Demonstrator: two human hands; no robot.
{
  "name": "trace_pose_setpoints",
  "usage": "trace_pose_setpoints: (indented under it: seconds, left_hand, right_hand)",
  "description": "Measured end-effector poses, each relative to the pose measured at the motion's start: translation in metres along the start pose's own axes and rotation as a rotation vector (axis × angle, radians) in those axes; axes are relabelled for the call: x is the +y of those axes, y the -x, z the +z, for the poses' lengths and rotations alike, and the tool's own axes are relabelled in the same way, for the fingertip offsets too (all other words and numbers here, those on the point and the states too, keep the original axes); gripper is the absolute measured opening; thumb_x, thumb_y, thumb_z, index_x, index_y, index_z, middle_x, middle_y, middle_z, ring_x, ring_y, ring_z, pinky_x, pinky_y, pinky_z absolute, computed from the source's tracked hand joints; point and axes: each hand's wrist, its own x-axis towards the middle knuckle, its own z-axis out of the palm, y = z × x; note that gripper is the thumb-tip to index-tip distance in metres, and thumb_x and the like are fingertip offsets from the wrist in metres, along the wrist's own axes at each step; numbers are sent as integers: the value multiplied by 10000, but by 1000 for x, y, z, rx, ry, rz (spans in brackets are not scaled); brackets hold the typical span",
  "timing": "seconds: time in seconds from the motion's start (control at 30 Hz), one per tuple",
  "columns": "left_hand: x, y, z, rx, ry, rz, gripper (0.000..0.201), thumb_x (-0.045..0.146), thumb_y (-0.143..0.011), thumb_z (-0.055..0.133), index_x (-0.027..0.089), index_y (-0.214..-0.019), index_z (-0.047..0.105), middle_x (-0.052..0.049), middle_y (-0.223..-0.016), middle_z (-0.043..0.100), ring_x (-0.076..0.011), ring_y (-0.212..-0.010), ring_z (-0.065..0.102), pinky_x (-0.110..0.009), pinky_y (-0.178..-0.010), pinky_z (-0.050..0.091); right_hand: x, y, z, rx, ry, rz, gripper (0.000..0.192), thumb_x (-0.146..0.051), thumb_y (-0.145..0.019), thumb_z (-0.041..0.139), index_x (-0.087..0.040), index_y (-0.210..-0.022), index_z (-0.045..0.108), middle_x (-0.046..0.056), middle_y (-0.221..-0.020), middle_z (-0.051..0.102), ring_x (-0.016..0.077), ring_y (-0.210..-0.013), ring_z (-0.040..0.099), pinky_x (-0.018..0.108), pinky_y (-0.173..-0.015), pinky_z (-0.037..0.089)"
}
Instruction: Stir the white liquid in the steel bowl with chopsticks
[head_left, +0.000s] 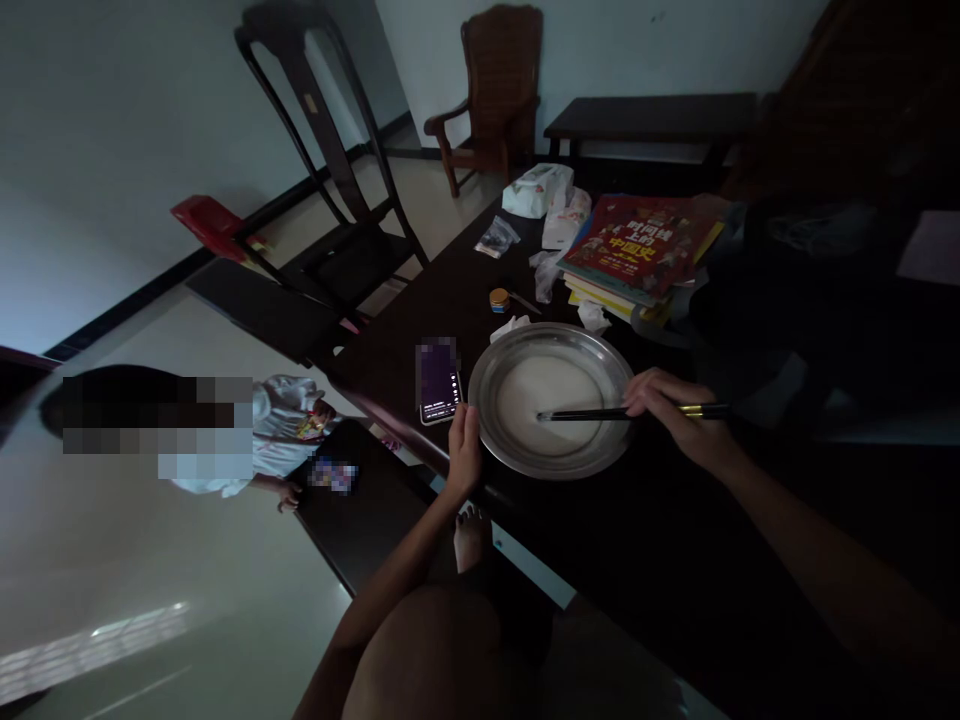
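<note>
Chopsticks (pixel 600 413), dark with gold-coloured tops, lie almost level in the head view, pinched in the right hand (pixel 671 410), whose fingers are closed around their upper part. Their tips reach into the pale, whitish contents at the middle of a wide metal basin (pixel 495 365) that stands on the dark table (pixel 660 540). The right hand hovers over the basin's right rim. The left hand (pixel 463 450) rests at the basin's left rim, fingers together and pressed against the metal edge, steadying it without holding anything else. Just left of that hand lies a phone (pixel 438 381) with its screen lit, flat on the table near the edge. Beyond the basin sit a small round tin (pixel 499 299) and a crumpled tissue (pixel 510 326), and farther back a stack of books (pixel 637 250) with a red cover on top, a tissue pack (pixel 536 189) and a small plastic bag (pixel 496 236). A dark wooden chair (pixel 330 180) stands at the table's far-left side, and an armchair (pixel 495 90) stands by the wall. At the left, on the pale floor, another person in a white top (pixel 281 425) is near the table's corner. The wearer's bare knee (pixel 427 650) shows at the bottom.
</note>
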Motion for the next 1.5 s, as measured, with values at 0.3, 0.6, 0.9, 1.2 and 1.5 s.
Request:
trace_pose_setpoints:
  seconds: [0.3,0.6,0.9,1.2,1.5]
  left_hand:
    - [3,0,0,-33,17,7,570,756,-821,466,198,-739,548,-12,-739,533,-157,-747,529,-282,-694,478]
    - [3,0,-1,-15,-63,10,557,732,-852,430,204,-750,572,-47,-767,579,-193,-812,602,-311,-703,524]
    - [5,-1,0,-26,-53,32,552,718,-864,421,200,-748,569,-40,-754,574,-183,-813,591,-295,-692,516]
    - [7,-1,-1,-38,-66,43,573,766,-845,386,218,-722,501,-16,-722,495,-165,-720,513,-303,-677,481]
    - [11,4,-3,-40,-74,52,524,680,-914,343,210,-796,543,-28,-786,564,-167,-778,543,-298,-743,485]
  right_hand:
    - [-1,-2,-2,17,25,-8,299,-255,-968,514,-245,-733,700,28,-784,670,191,-832,634,367,-805,489]
    - [-3,-3,-2,26,50,15,312,-331,-962,524,-246,-725,709,46,-781,685,214,-832,653,396,-797,520]
    - [0,-3,-3,34,61,18,263,-291,-953,546,-247,-751,710,38,-806,681,202,-840,647,376,-795,508]
    - [-2,-4,-1,45,85,24,255,-320,-944,559,-249,-754,714,43,-818,692,212,-854,652,388,-798,514]
    - [-3,-4,-1,23,111,3,251,-326,-939,566,-258,-753,721,41,-806,701,219,-849,657,406,-817,506]
